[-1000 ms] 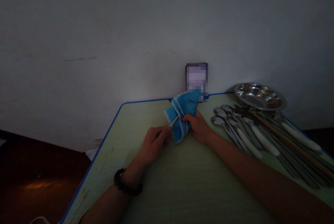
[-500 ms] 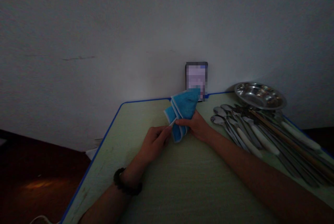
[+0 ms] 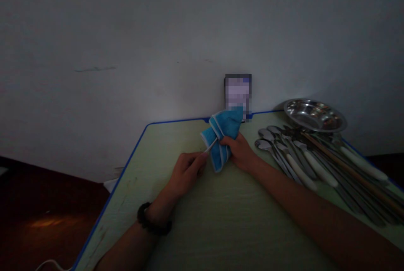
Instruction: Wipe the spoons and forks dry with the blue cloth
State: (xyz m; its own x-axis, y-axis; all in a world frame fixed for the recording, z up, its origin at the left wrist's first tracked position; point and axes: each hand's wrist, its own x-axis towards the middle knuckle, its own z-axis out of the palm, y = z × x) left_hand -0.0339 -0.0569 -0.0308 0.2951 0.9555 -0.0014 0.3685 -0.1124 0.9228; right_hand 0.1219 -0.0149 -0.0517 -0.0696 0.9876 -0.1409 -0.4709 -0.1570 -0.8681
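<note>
My left hand (image 3: 188, 173) is closed on the end of a slim, pale metal-looking utensil handle (image 3: 211, 146). The utensil's far end is hidden inside a folded blue cloth (image 3: 227, 123) with white edging, so its kind does not show. My right hand (image 3: 242, 152) grips that cloth from the right, thumb across the front and pressed over the utensil; its other fingers are behind the fabric. Both hands are above the middle of a pale green table (image 3: 176, 136).
To the right lies a pile of spoons (image 3: 264, 145), forks and other cutlery, with wooden chopsticks (image 3: 334, 153) among it. Behind the pile stands a shiny metal bowl (image 3: 312, 115). A phone (image 3: 238, 92) leans on the wall at the table's blue back edge.
The cloth and my right hand have shifted slightly right, away from my left hand. More of the utensil handle shows between the two hands. My left hand has barely moved.
</note>
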